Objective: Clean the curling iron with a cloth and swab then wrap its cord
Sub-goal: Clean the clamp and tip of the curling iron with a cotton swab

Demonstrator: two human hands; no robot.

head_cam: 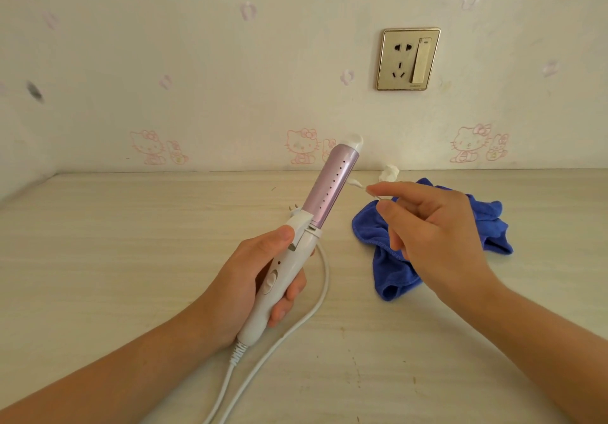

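Observation:
My left hand (253, 278) grips the white handle of the curling iron (325, 186), whose pink barrel tilts up and to the right, its white tip toward the wall. Pinched between thumb and forefinger of my right hand (434, 236) is a cotton swab (358, 185); its white tip sits just right of the barrel, very close to it. A white cord (316, 301) runs from the handle's base, loops across the table and leaves the bottom edge. The crumpled blue cloth (490, 222) lies on the table, partly under my right hand.
The pale wood-grain table (131, 242) meets a wall with cartoon cat wallpaper. A gold-framed wall socket (408, 59) with a switch is above right. A small white wad (388, 173) sits by the wall behind the cloth. The plug's prongs (293, 209) peek out behind the iron.

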